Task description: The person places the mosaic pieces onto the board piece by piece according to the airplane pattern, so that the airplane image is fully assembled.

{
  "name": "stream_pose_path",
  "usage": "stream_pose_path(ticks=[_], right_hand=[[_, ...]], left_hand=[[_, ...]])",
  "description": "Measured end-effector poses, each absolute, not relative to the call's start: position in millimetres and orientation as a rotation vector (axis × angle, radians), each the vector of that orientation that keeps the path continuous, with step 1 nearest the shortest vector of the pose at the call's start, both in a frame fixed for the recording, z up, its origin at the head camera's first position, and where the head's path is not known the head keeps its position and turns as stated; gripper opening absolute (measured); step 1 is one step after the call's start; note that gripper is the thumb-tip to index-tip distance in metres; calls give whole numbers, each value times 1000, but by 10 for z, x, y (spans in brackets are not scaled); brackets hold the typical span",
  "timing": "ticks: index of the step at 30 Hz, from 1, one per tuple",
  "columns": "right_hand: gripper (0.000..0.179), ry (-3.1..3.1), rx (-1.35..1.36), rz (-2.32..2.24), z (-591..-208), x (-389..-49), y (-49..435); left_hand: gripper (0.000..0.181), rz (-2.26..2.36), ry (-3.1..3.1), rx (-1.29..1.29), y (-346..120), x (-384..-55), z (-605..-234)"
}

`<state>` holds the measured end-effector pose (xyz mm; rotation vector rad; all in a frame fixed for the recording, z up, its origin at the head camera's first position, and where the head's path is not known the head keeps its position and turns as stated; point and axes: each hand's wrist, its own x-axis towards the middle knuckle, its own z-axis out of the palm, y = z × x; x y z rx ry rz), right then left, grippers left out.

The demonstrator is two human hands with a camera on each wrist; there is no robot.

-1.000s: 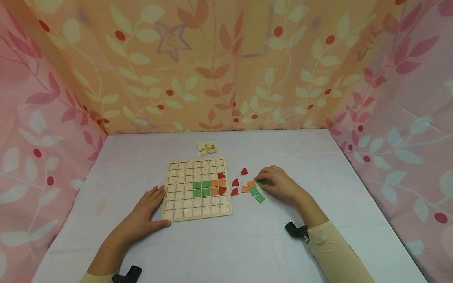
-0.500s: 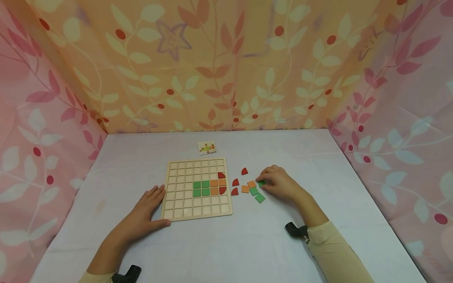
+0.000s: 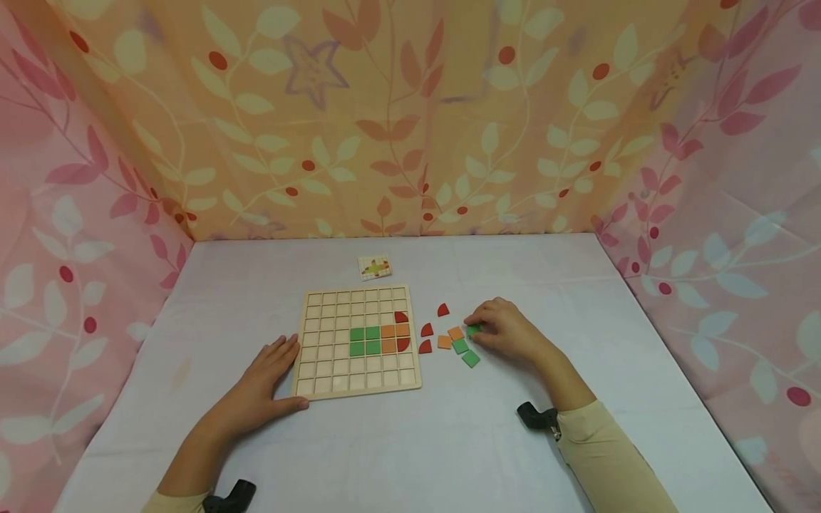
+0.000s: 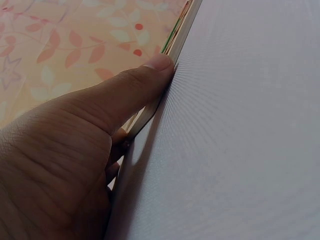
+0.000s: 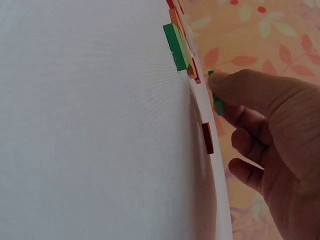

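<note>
My left hand (image 3: 256, 388) lies at the near left corner of a wooden grid board (image 3: 359, 393). Its fingers stretch along the left side, and the thumb presses at the front edge, as the left wrist view also shows. In the board's grid sit green squares (image 3: 365, 342), orange squares (image 3: 388, 339) and red quarter-round tiles (image 3: 403, 345). To the right of the board, my right hand (image 3: 503, 331) pinches a green square tile (image 5: 218, 102) between thumb and index finger. The right wrist view shows this tile raised off the white tabletop, other fingers loosely curled.
Between board and right hand lie loose red quarter-round tiles (image 3: 427, 330), orange squares (image 3: 445, 343) and green squares (image 3: 471, 358). Behind the board is a small pattern card (image 3: 375, 268). Flowered cloth (image 3: 410, 128) hangs around the back and sides of the white-covered table (image 3: 398, 456).
The right hand with its green tile has shifted very slightly. The left hand, the board and the loose tiles look the same.
</note>
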<state>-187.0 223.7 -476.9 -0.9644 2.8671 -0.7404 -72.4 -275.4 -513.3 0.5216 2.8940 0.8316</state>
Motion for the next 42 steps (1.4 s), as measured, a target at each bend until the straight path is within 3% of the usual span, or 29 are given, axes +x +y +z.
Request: stream_pose_path(ticks=[19,42], right_hand=[[27,2887,-928,-906,-4466,-1817,2000],[26,2834,-1071,-945,-4209,-1802,1157]], left_hand=[[114,870,2897,537,-2764,-701,-5147],[115,862,2869,495,-2759,-717,-5112]])
